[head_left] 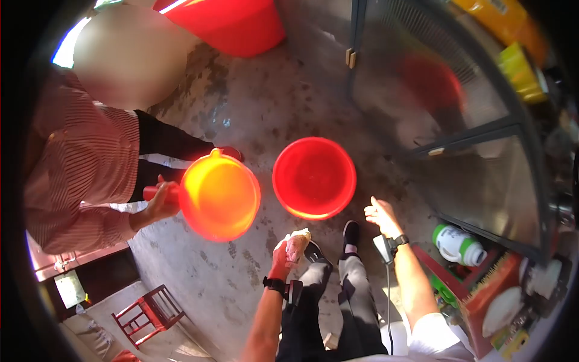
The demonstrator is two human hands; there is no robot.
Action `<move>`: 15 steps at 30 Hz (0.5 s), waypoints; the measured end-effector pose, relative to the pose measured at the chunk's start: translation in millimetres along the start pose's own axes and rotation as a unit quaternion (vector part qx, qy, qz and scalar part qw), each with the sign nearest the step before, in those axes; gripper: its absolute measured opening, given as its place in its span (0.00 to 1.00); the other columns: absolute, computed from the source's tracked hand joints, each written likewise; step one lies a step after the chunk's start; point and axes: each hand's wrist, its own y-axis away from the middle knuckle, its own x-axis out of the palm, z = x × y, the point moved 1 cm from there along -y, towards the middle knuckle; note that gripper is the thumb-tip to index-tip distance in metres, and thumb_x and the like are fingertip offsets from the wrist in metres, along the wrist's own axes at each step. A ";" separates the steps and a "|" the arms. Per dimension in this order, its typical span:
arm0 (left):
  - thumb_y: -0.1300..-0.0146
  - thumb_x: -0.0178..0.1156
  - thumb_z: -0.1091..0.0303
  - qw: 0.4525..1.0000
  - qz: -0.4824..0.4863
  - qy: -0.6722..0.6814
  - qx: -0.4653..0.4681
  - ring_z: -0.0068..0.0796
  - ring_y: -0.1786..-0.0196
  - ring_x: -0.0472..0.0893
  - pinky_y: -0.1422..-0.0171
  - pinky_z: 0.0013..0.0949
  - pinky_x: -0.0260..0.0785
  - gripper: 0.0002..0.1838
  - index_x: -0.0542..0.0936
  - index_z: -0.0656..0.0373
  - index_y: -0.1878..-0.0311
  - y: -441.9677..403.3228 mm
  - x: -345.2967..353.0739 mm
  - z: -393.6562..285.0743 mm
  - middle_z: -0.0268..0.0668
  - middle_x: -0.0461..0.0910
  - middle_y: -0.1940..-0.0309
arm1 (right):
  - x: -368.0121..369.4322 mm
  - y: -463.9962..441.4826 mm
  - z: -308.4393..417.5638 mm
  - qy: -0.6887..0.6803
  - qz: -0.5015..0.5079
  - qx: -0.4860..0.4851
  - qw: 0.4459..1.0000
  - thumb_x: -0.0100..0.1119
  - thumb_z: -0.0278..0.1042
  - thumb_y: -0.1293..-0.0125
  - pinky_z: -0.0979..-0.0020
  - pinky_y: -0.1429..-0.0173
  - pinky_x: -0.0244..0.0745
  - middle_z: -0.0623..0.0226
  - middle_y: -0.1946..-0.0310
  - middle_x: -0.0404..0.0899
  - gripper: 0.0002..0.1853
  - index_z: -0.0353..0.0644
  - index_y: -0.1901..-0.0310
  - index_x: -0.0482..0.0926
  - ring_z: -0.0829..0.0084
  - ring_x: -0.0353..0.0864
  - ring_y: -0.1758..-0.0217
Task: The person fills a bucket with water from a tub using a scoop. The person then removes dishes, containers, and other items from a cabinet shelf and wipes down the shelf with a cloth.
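My left hand (284,253) is closed around a pinkish, pale-ended lump (298,245), below a round red basin (314,177) in the middle of the view. To the right of the basin, my right hand (381,213) is held out with its fingers apart and nothing in it. Left of the basin, another person's hand (161,205) grips the red handle of a large orange-red scoop (221,196), whose inside is brightly sunlit. The scoop and the basin are apart. What the lump is cannot be made out for certain.
A person in a striped shirt (84,163) stands at the left. A large red tub (232,27) is at the top. Grey cabinet doors (494,175) stand at the right, near a white-and-green bottle (459,245). A small red wooden chair (149,315) is at the lower left.
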 end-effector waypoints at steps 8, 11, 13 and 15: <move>0.37 0.42 0.63 0.966 -0.062 -0.239 0.073 0.20 0.67 0.73 0.63 0.21 0.68 0.18 0.68 0.64 0.49 -35.0 -103.4 24.3 0.33 0.72 0.67 | 69.1 -96.7 -161.5 -0.306 0.002 0.249 0.919 0.37 0.66 0.43 0.47 0.49 0.63 0.60 0.48 0.64 0.32 0.50 0.45 0.61 0.56 0.65 0.47; 0.37 0.41 0.65 0.979 -0.127 -0.136 0.080 0.24 0.60 0.73 0.52 0.26 0.67 0.19 0.66 0.67 0.48 -21.3 -116.4 38.8 0.35 0.72 0.67 | 69.3 -114.5 -165.4 -0.371 0.045 0.338 0.864 0.38 0.65 0.43 0.50 0.48 0.63 0.63 0.52 0.69 0.31 0.50 0.47 0.64 0.59 0.67 0.48; 0.38 0.41 0.67 0.984 -0.158 0.061 0.054 0.28 0.57 0.74 0.48 0.28 0.66 0.19 0.66 0.70 0.48 -7.1 -102.2 41.3 0.41 0.73 0.61 | 62.1 -106.9 -155.9 -0.357 -0.050 0.305 0.881 0.41 0.61 0.43 0.52 0.47 0.63 0.60 0.53 0.70 0.29 0.45 0.51 0.67 0.58 0.67 0.49; 0.38 0.41 0.68 0.965 -0.080 0.248 0.000 0.29 0.54 0.73 0.47 0.29 0.66 0.18 0.66 0.70 0.49 -1.3 -90.7 43.0 0.43 0.72 0.57 | 64.2 -97.5 -150.8 -0.370 -0.110 0.252 0.887 0.43 0.60 0.43 0.54 0.47 0.63 0.60 0.55 0.71 0.27 0.45 0.53 0.68 0.60 0.68 0.51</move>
